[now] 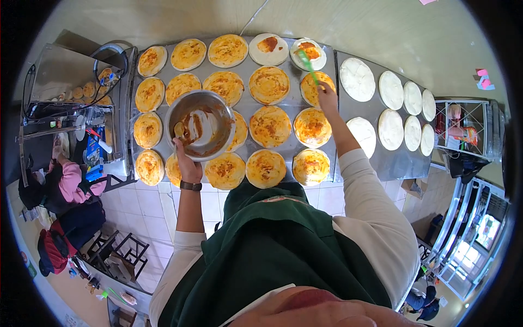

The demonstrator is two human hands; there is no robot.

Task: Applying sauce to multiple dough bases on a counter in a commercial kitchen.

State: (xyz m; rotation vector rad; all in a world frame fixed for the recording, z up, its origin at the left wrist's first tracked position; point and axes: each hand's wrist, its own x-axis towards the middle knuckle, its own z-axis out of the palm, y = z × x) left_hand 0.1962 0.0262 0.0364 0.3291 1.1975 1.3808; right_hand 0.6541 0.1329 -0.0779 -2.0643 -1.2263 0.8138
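My left hand (188,163) grips the rim of a steel mixing bowl (224,143), tilted so its inside shows. Red-orange sauce (196,126) streaks the bowl, and a spoon (179,130) leans in it by my thumb. In my right hand (327,98) is a green brush or spatula (307,63). Its head rests over a dough round with a patch of sauce (318,61) in the back row. Left of that lies another dough round (255,51) with a dark sauce blob. Rows of sauce-coated dough rounds (269,126) cover the metal table (291,157), some partly hidden behind the bowl.
Plain white dough rounds (356,79) lie on a second metal table (376,163) to the right. At the left stands a steel machine (77,69) with hoses. A person in pink sleeves (75,182) works beside it. Metal racks (461,126) stand at the far right.
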